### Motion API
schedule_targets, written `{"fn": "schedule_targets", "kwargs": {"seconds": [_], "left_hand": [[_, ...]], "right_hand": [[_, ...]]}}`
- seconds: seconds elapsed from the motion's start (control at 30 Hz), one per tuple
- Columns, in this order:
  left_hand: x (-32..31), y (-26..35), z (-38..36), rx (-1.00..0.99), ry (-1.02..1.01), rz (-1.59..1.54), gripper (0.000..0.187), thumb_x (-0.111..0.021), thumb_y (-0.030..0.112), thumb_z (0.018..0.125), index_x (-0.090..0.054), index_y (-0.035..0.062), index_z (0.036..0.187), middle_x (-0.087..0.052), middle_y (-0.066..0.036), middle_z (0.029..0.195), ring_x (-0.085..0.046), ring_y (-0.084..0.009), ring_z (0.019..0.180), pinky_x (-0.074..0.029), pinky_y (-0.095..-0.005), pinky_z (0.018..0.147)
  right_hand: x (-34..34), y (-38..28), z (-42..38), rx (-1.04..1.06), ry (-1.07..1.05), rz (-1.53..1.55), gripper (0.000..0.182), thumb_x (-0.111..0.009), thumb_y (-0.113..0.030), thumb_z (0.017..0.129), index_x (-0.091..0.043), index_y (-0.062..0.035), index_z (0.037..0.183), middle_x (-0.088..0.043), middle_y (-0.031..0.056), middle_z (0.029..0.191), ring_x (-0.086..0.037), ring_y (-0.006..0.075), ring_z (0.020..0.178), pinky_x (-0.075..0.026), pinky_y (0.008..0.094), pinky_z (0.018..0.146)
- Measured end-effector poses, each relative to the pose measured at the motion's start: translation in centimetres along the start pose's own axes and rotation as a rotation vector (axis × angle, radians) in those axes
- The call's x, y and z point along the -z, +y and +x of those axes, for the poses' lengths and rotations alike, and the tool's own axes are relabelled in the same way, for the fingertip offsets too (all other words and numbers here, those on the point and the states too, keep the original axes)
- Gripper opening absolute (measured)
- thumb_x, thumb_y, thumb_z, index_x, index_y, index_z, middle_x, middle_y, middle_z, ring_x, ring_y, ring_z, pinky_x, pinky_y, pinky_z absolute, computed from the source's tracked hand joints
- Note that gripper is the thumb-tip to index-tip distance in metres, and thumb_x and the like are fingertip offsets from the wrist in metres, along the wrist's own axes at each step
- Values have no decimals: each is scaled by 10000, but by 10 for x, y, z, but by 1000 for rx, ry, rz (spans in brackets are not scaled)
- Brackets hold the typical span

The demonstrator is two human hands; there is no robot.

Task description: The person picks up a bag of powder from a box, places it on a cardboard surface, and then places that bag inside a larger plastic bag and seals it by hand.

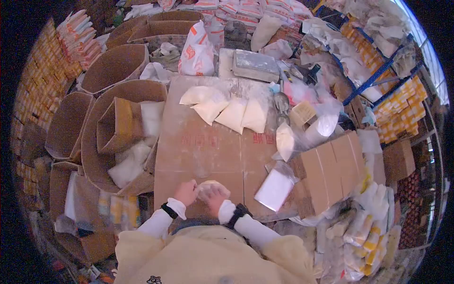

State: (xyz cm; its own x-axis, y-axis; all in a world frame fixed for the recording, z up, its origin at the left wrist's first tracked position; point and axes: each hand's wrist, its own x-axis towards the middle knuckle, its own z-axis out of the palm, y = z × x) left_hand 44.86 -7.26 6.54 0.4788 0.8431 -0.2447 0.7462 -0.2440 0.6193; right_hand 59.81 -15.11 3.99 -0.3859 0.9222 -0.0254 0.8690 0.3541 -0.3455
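Note:
A small clear bag with pale contents (pixel 219 188) lies at the near edge of the cardboard-covered table (pixel 198 161). My left hand (pixel 187 192) is at the bag's left end, its fingers closed together; what they pinch is too small to make out. Over the bag's lower part rests my right hand (pixel 215 199), fingers spread and touching the plastic. Farther up the table, several filled bags of pale powder (pixel 231 113) lie in an overlapping row. Another filled bag (pixel 284 142) is to their right, above a stack of white bags or sheets (pixel 275 190).
Open cardboard boxes (pixel 118 68) line the left side. A metal scale (pixel 256 65) and a white-and-red sack (pixel 196 52) stand at the far edge. On the right are a closed carton (pixel 333 170), a metal scoop (pixel 281 102) and a blue-framed rack (pixel 373 87).

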Motion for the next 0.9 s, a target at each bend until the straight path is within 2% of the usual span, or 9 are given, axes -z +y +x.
{"fn": "schedule_targets", "kwargs": {"seconds": [0.07, 0.2, 0.4, 0.5, 0.6, 0.67, 0.73, 0.8, 0.9], "left_hand": [[-21, -19, 3, 5, 64, 41, 175, -501, 196, 776, -540, 25, 784, -580, -201, 685, -574, -343, 593, -461, -424, 605], [-32, -35, 12, 144, 170, -24, 170, -487, 198, 774, -540, 38, 798, -578, -200, 704, -560, -384, 689, -447, -450, 642], [-11, 0, 1, -138, -23, 22, 169, -477, 194, 775, -531, 42, 826, -564, -219, 732, -557, -371, 704, -434, -453, 639], [-13, -10, 4, -48, 65, -152, 163, -491, 189, 750, -539, 52, 823, -576, -191, 756, -563, -343, 691, -446, -429, 630], [11, 6, -5, -562, 75, 200, 143, -499, 162, 714, -550, 73, 813, -579, -140, 761, -570, -319, 689, -463, -409, 615], [-6, -6, -6, -637, 11, 295, 143, -508, 154, 693, -555, 80, 806, -569, -113, 758, -572, -303, 703, -472, -393, 616], [-7, -11, -4, -579, -80, 412, 138, -513, 143, 685, -558, 82, 800, -559, -99, 758, -572, -293, 721, -477, -385, 620], [7, -9, 5, -379, -199, 543, 126, -515, 128, 688, -559, 78, 795, -550, -99, 762, -569, -290, 743, -479, -384, 627], [1, -28, 15, -670, -97, 599, 121, -547, 102, 658, -550, 69, 775, -549, -100, 794, -568, -272, 756, -479, -370, 635]], "right_hand": [[-11, -1, 9, -13, -270, -22, 596, -553, -201, 684, -378, -129, 1249, -325, 190, 1282, -278, 371, 1202, -234, 506, 973], [-26, 5, 3, 97, -170, 90, 628, -587, -268, 661, -391, -146, 1244, -310, 186, 1295, -259, 386, 1205, -206, 553, 964], [-14, 11, 3, 32, -203, -73, 571, -596, -350, 641, -496, -120, 1154, -305, 224, 1289, -246, 384, 1212, -137, 549, 989], [46, -2, 15, -19, -541, -115, 449, -371, -225, 823, -372, -119, 1260, -373, 178, 1272, -289, 380, 1199, -183, 465, 1013], [41, 17, -8, -35, -153, -52, 267, -480, -190, 718, -550, -100, 959, -517, 123, 1055, -420, 319, 1063, -336, 448, 880], [29, 32, -24, -13, -39, -166, 209, -535, -170, 655, -610, -91, 834, -554, 102, 971, -464, 282, 998, -389, 439, 820], [33, 52, -32, -38, -209, -245, 233, -545, -160, 637, -594, -82, 851, -547, 92, 969, -475, 262, 967, -394, 422, 814], [33, 73, -41, 80, -2, -311, 263, -548, -149, 622, -570, -72, 873, -536, 81, 955, -479, 252, 933, -407, 403, 796], [35, 86, -42, 218, -2, -288, 300, -553, -140, 611, -538, -59, 900, -521, 75, 947, -479, 245, 918, -429, 377, 761]]}}
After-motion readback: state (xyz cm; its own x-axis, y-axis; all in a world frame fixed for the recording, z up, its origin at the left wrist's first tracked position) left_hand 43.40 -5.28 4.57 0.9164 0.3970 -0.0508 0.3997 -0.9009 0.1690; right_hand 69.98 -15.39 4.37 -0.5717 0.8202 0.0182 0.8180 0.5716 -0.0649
